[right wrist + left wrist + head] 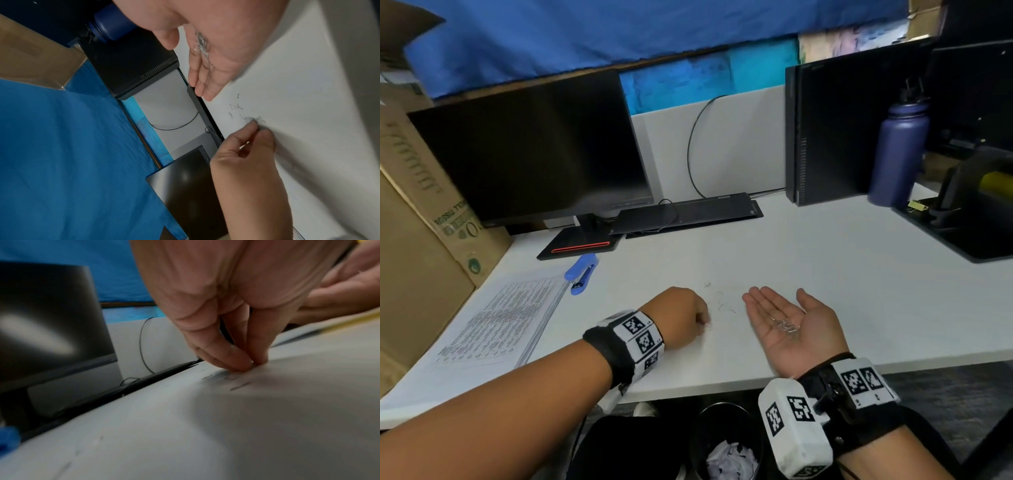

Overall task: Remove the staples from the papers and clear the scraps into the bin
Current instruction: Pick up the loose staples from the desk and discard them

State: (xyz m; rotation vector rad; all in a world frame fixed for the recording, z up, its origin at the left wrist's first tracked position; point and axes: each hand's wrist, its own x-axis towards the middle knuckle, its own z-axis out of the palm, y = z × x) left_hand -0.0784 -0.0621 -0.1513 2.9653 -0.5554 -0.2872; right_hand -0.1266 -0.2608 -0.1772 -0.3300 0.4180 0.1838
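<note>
While the desk (825, 274) carries everything, what matters to me is how the loose staples (719, 301) lie: scattered in the gap between my two hands, touching the left one. My right hand (791, 325) lies palm up, fingers straight, a small heap of pulled staples (786, 324) in it. My left hand (681, 317) is nearer, knuckles up, fingertips (244, 365) pinching one staple against the surface. I judge the bin (726, 442) below the edge comes later.

A dark monitor (530, 150) and purple bottle (899, 154) stand on the desk (825, 274).
</note>
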